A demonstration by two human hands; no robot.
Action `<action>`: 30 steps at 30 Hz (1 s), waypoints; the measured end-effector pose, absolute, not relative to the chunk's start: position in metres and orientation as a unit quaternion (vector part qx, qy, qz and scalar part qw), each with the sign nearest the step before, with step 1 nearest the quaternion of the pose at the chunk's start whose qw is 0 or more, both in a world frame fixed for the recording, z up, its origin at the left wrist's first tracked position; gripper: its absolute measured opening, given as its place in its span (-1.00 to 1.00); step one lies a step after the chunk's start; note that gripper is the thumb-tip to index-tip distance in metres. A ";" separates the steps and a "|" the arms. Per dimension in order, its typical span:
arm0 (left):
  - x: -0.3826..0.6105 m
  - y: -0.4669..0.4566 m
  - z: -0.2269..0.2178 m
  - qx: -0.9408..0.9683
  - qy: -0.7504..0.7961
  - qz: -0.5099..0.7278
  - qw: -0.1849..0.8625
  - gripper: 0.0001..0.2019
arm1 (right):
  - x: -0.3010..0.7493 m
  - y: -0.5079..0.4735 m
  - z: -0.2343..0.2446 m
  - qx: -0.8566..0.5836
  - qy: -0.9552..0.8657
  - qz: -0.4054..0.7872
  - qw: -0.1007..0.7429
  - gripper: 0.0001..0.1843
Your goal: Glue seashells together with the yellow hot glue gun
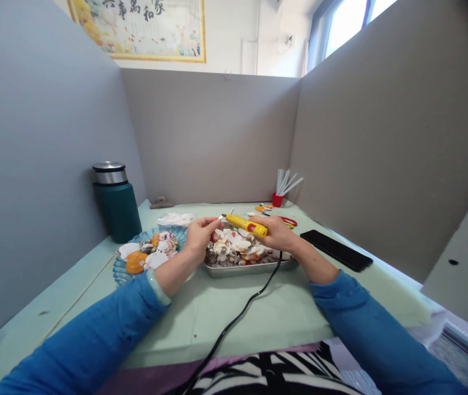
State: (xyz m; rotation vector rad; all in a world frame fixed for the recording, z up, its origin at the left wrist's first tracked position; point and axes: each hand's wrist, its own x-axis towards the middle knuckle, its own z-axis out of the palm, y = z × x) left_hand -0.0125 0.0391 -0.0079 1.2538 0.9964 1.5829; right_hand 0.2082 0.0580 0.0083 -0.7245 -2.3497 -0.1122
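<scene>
My right hand is wrapped round a yellow hot glue gun, its nozzle pointing left and a black cord hanging down toward me. Close to the nozzle, my left hand pinches a small whitish piece between thumb and fingertips; its kind is too small to make out. Below both hands lies a metal tray heaped with seashells. Left of it, a blue scalloped dish holds white and orange shells.
A green thermos stands at the left. At the back right is a red cup of white glue sticks, near red-handled scissors. A black phone lies at the right. Grey partitions enclose the table.
</scene>
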 end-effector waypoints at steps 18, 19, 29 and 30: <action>-0.014 0.042 -0.011 0.509 0.405 0.633 0.420 -0.72 | 0.206 0.056 0.010 -0.268 -0.906 -0.040 0.325 -0.89; -0.014 0.042 -0.012 0.510 0.406 0.632 0.419 -0.72 | 0.206 0.056 0.010 -0.271 -0.905 -0.041 0.326 -0.89; -0.013 0.040 -0.010 0.508 0.406 0.631 0.424 -0.73 | 0.206 0.055 0.009 -0.287 -0.900 -0.051 0.323 -0.90; -0.013 0.040 -0.010 0.508 0.405 0.632 0.423 -0.73 | 0.206 0.054 0.009 -0.286 -0.901 -0.052 0.322 -0.90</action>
